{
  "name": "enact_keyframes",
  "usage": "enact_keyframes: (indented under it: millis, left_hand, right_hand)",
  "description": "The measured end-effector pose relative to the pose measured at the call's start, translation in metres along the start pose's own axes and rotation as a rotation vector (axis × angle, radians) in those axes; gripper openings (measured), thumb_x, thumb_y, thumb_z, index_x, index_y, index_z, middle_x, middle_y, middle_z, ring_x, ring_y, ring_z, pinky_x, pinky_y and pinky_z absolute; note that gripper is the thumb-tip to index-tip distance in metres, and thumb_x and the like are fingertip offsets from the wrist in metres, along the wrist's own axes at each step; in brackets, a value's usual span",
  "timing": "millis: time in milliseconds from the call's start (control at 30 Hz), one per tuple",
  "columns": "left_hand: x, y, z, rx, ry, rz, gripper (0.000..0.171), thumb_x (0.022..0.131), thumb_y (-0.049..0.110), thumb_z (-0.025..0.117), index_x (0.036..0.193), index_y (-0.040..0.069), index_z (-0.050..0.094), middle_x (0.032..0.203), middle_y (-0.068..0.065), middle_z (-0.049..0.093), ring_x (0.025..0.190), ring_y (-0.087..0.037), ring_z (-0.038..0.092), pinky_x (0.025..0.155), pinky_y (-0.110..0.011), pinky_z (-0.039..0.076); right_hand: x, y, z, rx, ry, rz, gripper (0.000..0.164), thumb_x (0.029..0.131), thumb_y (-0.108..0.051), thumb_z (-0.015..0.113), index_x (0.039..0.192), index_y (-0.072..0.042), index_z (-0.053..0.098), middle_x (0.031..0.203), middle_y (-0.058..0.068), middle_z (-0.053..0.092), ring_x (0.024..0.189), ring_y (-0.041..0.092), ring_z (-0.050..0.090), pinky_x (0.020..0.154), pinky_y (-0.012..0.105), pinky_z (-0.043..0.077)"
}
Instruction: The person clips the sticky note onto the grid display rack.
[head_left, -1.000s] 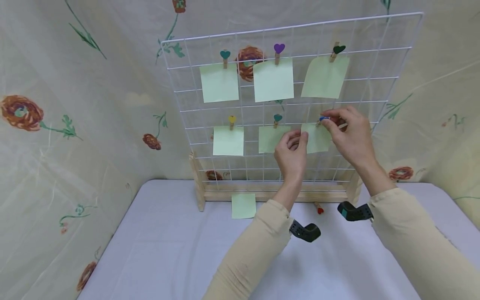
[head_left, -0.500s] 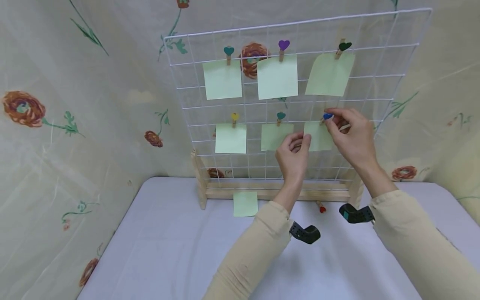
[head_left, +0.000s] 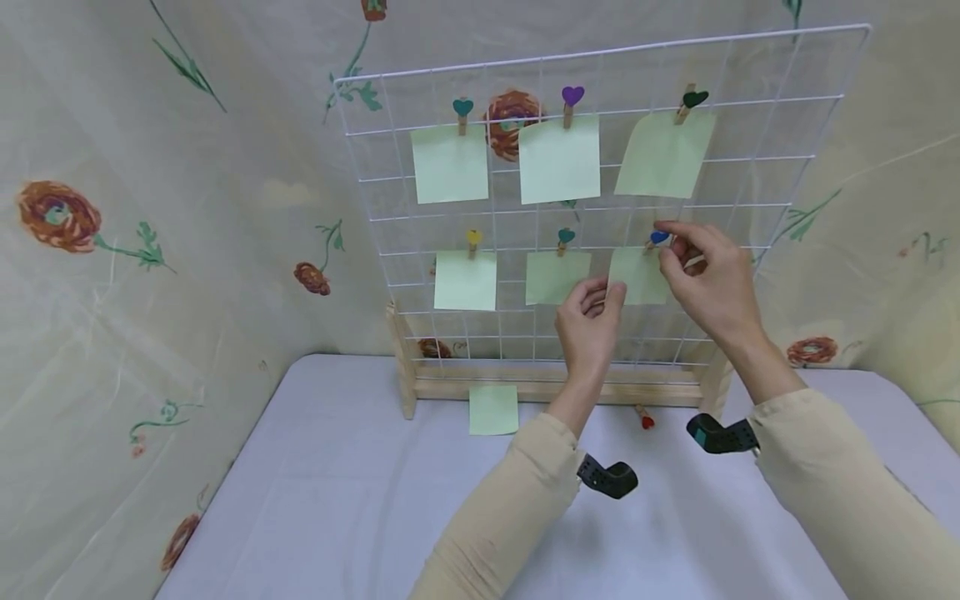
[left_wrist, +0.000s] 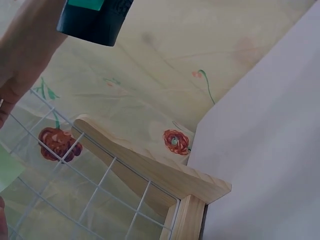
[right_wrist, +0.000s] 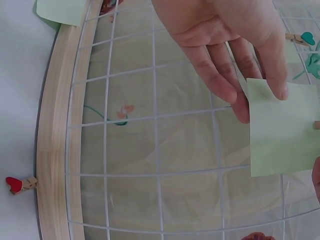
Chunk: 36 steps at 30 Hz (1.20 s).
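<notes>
My left hand [head_left: 590,321] pinches the left edge of a pale green sticky note [head_left: 636,277], thumb in front and fingers behind, as the right wrist view shows. A small clothespin with a blue heart [head_left: 659,237] sits at that note's top edge on the white wire grid [head_left: 525,218]. Around the blue heart is my right hand [head_left: 712,279], index finger just above it and thumb just right, the two spread apart. More green notes hang from heart clothespins: a top row under teal [head_left: 462,107], purple [head_left: 573,96] and dark green hearts, and two lower ones under yellow and teal.
A wooden stand [head_left: 555,390] holds the grid upright on a white-covered table [head_left: 337,500]. One loose green note [head_left: 493,410] lies at the stand's front, and a red-heart clothespin [head_left: 647,418] lies further right. Flower-patterned cloth [head_left: 187,250] hangs behind.
My right thumb has drawn back from the blue heart, which now shows fully, and the finger and thumb are wider apart. My left hand still pinches the note. The head view has shifted slightly.
</notes>
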<state>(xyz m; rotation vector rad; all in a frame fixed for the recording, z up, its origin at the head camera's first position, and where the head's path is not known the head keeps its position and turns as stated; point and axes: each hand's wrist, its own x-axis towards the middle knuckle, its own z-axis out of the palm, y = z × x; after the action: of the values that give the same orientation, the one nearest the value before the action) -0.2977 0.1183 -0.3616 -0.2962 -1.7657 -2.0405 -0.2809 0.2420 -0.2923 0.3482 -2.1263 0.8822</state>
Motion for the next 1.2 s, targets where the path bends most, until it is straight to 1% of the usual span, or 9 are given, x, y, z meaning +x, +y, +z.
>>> enact_keyframes:
  millis: [167,333,400,533,633,767,933,1067,1200]
  left_hand:
    - [-0.001,-0.001,-0.001,0.005,-0.02,-0.024,0.025,0.08,0.032,0.063,0.095,0.012,0.064,0.087,-0.001,0.067,0.074,-0.001,0.061,0.068,-0.014,0.049]
    - [-0.001,-0.003,-0.001,0.017,-0.016,-0.037,0.023,0.082,0.024,0.063,0.097,0.007,0.063,0.09,-0.006,0.067,0.076,-0.007,0.063,0.069,-0.014,0.049]
    - [-0.002,-0.004,-0.001,0.017,-0.015,-0.042,0.022,0.082,0.022,0.063,0.097,0.006,0.063,0.09,-0.007,0.067,0.076,-0.008,0.063,0.069,-0.014,0.049]
    - [-0.002,-0.007,-0.003,0.004,-0.027,-0.045,0.021,0.081,0.026,0.063,0.095,0.01,0.064,0.087,-0.002,0.068,0.074,-0.004,0.063,0.069,-0.015,0.05]
    - [-0.003,-0.009,-0.004,0.008,-0.041,-0.05,0.02,0.081,0.029,0.063,0.094,0.013,0.064,0.084,0.002,0.068,0.072,-0.001,0.062,0.069,-0.015,0.05]
    - [-0.005,-0.011,-0.005,0.018,-0.05,-0.068,0.021,0.08,0.029,0.063,0.094,0.012,0.064,0.084,0.0,0.068,0.073,-0.003,0.062,0.068,-0.015,0.049]
    - [-0.007,-0.015,-0.011,0.021,-0.041,-0.092,0.021,0.08,0.031,0.064,0.093,0.015,0.065,0.084,0.0,0.068,0.073,-0.005,0.062,0.067,-0.016,0.05]
    - [-0.006,-0.02,-0.016,0.027,-0.052,-0.077,0.021,0.079,0.034,0.064,0.092,0.017,0.065,0.083,0.003,0.068,0.073,-0.003,0.062,0.067,-0.016,0.05]
    - [-0.005,-0.024,-0.021,0.027,-0.061,-0.037,0.02,0.079,0.033,0.064,0.092,0.018,0.066,0.085,0.004,0.068,0.075,-0.003,0.062,0.069,-0.017,0.05]
  right_hand:
    - [-0.002,0.004,-0.001,-0.009,0.006,-0.036,0.029,0.084,-0.01,0.055,0.112,-0.011,0.061,0.077,0.001,0.051,0.068,0.0,0.045,0.06,0.003,0.038]
    - [-0.004,0.007,-0.001,0.001,0.018,-0.065,0.03,0.082,-0.007,0.056,0.112,-0.01,0.061,0.076,0.001,0.051,0.067,-0.002,0.044,0.059,0.003,0.038]
    - [-0.005,0.008,0.0,0.013,0.029,-0.075,0.031,0.082,-0.006,0.056,0.112,-0.011,0.062,0.075,0.0,0.051,0.066,-0.002,0.045,0.058,0.004,0.039]
    - [-0.006,0.01,0.0,0.032,0.047,-0.083,0.033,0.081,-0.005,0.057,0.112,-0.013,0.061,0.074,0.0,0.051,0.066,-0.003,0.045,0.057,0.004,0.038]
    - [-0.01,0.011,-0.001,0.032,0.04,-0.078,0.035,0.081,-0.006,0.057,0.116,-0.014,0.059,0.076,0.001,0.051,0.068,-0.003,0.044,0.058,0.004,0.038]
    - [-0.016,0.015,-0.003,0.037,0.018,-0.069,0.042,0.08,-0.005,0.059,0.121,-0.016,0.055,0.077,0.0,0.05,0.069,-0.002,0.043,0.059,0.005,0.038]
    - [-0.021,0.018,0.001,0.094,0.001,-0.074,0.052,0.077,-0.001,0.061,0.125,-0.019,0.051,0.075,-0.001,0.05,0.068,-0.001,0.045,0.058,0.004,0.039]
    - [-0.026,0.02,0.003,0.12,-0.009,-0.067,0.052,0.077,0.001,0.061,0.124,-0.018,0.05,0.076,0.0,0.049,0.069,0.001,0.045,0.058,0.004,0.039]
    - [-0.034,0.023,0.004,0.093,-0.027,-0.044,0.04,0.079,-0.003,0.061,0.118,-0.013,0.054,0.077,-0.003,0.048,0.069,0.001,0.044,0.058,0.005,0.038]
